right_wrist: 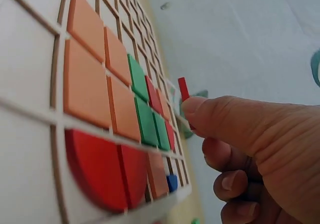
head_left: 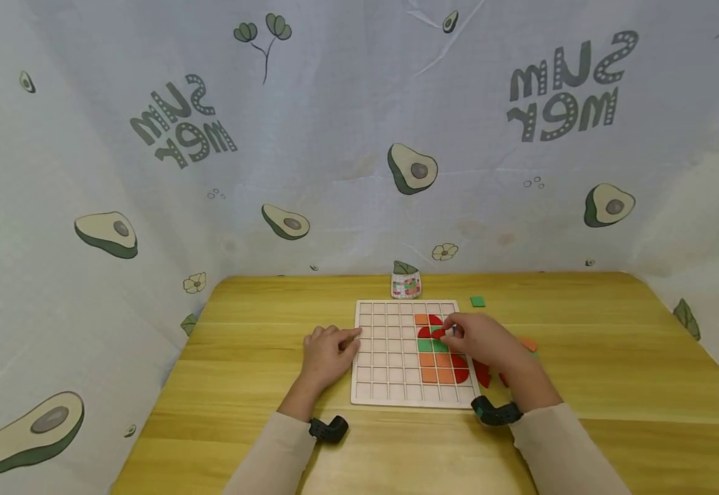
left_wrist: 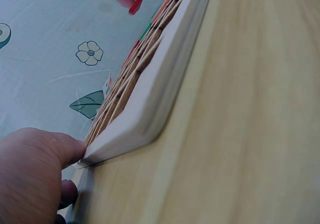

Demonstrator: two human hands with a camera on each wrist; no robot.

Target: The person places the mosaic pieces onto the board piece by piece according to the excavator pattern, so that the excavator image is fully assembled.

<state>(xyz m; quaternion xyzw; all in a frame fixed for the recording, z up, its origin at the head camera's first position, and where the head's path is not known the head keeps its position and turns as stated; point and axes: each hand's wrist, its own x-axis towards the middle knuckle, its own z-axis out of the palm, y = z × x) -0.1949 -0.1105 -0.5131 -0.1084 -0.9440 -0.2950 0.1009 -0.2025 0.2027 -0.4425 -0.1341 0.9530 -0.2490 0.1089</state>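
Note:
My right hand (head_left: 480, 338) pinches a small red tile (right_wrist: 183, 89) between thumb and fingertips, held above the board's coloured area; its full outline is hard to tell. Beneath lies a pale wooden grid board (head_left: 384, 393). Orange square tiles (right_wrist: 86, 86), green tiles (right_wrist: 146, 121) and red rounded tiles (right_wrist: 95, 169) sit in cells on its right side. My left hand (head_left: 327, 354) rests at the board's left edge, a straight digit touching the rim. In the left wrist view, the thumb (left_wrist: 70, 149) meets the board's corner and the other fingers are mostly hidden.
A small patterned card (head_left: 405, 283) with a green leaf top stands behind the board. One green tile (head_left: 478, 301) lies at the back right. Loose red tiles (head_left: 482, 375) and an orange tile (head_left: 528, 343) lie right of the board, partly under my right arm. A printed curtain (head_left: 347, 137) hangs behind.

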